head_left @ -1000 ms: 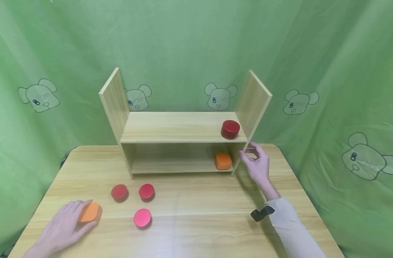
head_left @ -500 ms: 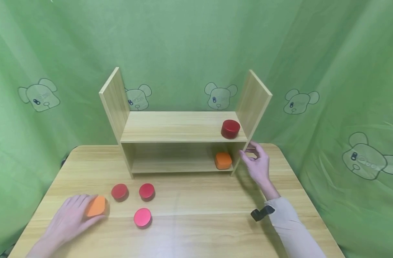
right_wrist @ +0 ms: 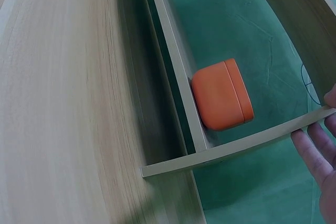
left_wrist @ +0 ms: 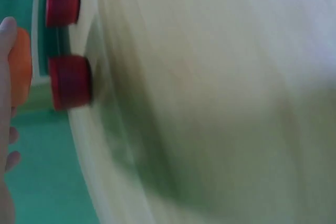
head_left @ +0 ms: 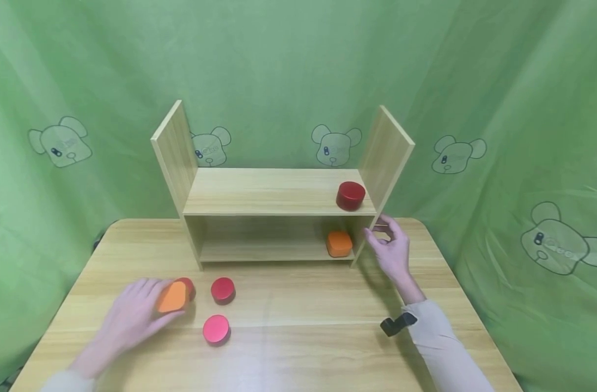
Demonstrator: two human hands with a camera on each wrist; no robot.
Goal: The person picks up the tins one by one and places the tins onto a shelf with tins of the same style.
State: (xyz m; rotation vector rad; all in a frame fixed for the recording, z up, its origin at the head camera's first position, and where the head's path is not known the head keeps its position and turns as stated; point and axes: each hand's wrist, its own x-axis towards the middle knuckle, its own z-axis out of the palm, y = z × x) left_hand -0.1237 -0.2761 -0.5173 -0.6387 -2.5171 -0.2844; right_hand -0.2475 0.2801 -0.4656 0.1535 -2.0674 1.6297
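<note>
My left hand (head_left: 134, 313) grips an orange rounded-square box (head_left: 173, 297) between thumb and fingers, above the table on the left. In the left wrist view the orange box (left_wrist: 20, 69) shows at the left edge, partly behind the thumb. It overlaps a red round tin (head_left: 189, 287) in the head view. My right hand (head_left: 393, 247) holds the right side panel of the wooden shelf (head_left: 279, 191), thumb at the front edge and fingers on the outer face. A second orange box (right_wrist: 220, 95), with a lid seam, sits on the lower board near that panel.
Two more round tins stand on the table (head_left: 298, 348): a red tin (head_left: 223, 291) and a pinkish-red tin (head_left: 216, 329). A dark red tin (head_left: 350, 196) rests at the right end of the upper board. A green curtain (head_left: 279, 81) hangs behind.
My left hand has lifted the orange box off the table and carried it right and away from me, over the nearest red tin. My right hand stays at the shelf panel.
</note>
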